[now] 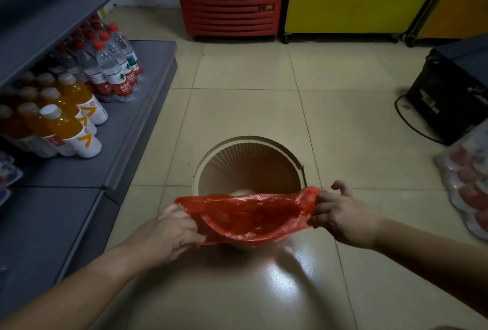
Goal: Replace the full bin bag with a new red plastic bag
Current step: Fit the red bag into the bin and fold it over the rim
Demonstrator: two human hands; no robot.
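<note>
A round beige bin [248,145] with a ribbed inner wall stands on the tiled floor in front of me, and no liner shows inside it. A red plastic bag [250,215] is stretched open over the bin's near rim. My left hand [171,232] grips the bag's left edge. My right hand [340,215] grips its right edge, with one finger raised. The bag's mouth faces up and hides the near part of the bin.
A grey shelf unit [126,129] on the left carries water bottles [116,65] and orange drink bottles [66,118]. A red cooler [229,5] and a yellow cabinet [351,5] stand at the back. A black box [449,92] with a cable and wrapped packs [467,184] lie at the right.
</note>
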